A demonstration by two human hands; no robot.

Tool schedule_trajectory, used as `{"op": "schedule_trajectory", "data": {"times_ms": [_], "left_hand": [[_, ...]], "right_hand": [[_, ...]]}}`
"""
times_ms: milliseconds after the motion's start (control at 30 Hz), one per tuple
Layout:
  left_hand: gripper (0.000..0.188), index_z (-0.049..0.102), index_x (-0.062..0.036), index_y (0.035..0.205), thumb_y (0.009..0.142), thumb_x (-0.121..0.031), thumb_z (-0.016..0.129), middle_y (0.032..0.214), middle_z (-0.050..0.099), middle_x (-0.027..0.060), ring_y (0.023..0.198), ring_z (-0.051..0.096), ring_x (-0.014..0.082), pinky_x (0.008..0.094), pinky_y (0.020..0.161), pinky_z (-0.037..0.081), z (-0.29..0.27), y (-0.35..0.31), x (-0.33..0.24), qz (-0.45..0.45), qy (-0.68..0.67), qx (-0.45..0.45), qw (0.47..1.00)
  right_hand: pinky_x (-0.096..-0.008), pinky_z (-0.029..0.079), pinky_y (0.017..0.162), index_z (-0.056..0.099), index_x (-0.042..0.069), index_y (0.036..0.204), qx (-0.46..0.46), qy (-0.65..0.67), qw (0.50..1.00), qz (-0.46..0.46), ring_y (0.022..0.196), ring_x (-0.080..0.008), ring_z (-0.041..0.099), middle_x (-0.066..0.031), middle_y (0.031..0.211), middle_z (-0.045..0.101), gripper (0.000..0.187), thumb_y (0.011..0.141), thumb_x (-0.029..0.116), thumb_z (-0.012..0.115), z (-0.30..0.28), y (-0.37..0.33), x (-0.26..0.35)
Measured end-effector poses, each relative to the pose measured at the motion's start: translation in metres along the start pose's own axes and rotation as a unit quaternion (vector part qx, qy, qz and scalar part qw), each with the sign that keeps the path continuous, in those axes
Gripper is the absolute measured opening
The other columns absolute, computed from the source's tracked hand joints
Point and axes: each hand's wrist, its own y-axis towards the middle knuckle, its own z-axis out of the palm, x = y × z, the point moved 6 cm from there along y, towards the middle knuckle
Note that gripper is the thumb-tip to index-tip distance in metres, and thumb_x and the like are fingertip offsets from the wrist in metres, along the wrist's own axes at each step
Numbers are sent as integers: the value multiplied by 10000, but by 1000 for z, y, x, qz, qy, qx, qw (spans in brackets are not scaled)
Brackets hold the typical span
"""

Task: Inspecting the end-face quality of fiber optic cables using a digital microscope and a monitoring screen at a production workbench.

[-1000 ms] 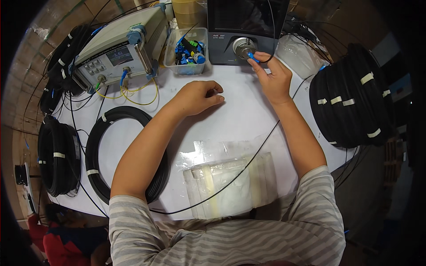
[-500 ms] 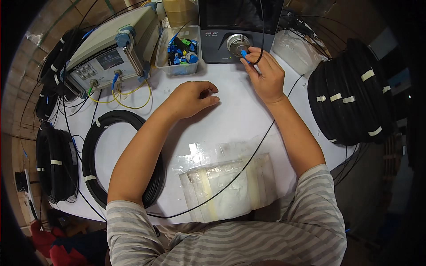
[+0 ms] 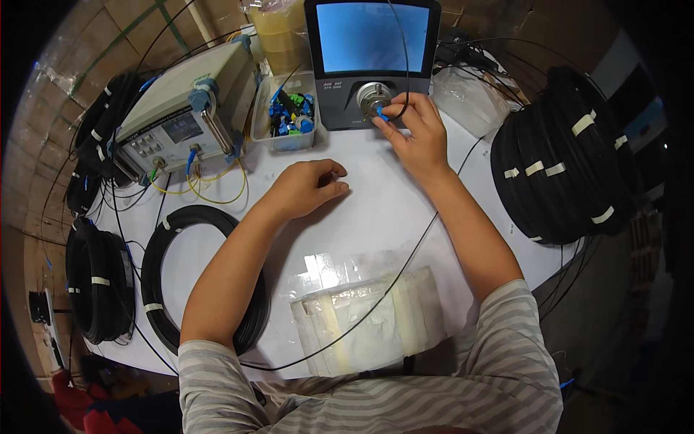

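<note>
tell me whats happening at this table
A person sits at a white table strewn with black cable coils. The right hand pinches a small blue connector at the round port of a screen device. The left hand rests loosely curled on the table, holding nothing.

The right hand (image 3: pixel 418 137) covers most of the small blue plug (image 3: pixel 381 113), so its shape is hard to tell. The tub (image 3: pixel 283 116) holds tiny blue and green bits, too small to make out. The yellow bag (image 3: pixel 278 29) is cut off at the top edge.
</note>
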Motion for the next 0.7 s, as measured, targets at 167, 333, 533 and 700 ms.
{"op": "schedule_trajectory", "data": {"times_ms": [167,333,533,700], "left_hand": [[406,667,-24,1291,956,-225,775,986,683,50,812,616,131,302,765,531,-6,2,-17,35,-16,-35,999],[593,530,-39,1459,931,-158,773,1270,632,113,998,654,192,305,771,554,-24,21,-60,129,29,-147,980],[610,504,-38,1480,945,-205,744,1446,542,143,1139,681,286,376,900,578,-20,57,-62,194,-6,-248,949],[618,477,-49,1520,969,-200,713,1517,492,127,1183,666,282,373,904,575,-12,63,-58,211,-21,-250,945]], "right_hand": [[-379,564,898,651,35,1217,-11,22,997,69,1056,-304,661,-115,1187,621,525,758,111,893,4,-8,-17],[-360,566,918,610,42,1306,2,149,973,175,1078,-276,674,-124,1203,628,559,785,13,812,18,-22,-40],[-334,577,880,615,43,1314,21,178,967,180,1015,-245,693,-98,1232,614,564,791,3,822,25,-18,-34],[-329,586,845,598,28,1315,16,148,971,188,943,-212,670,-95,1209,602,576,809,83,869,29,-24,-35]]}}
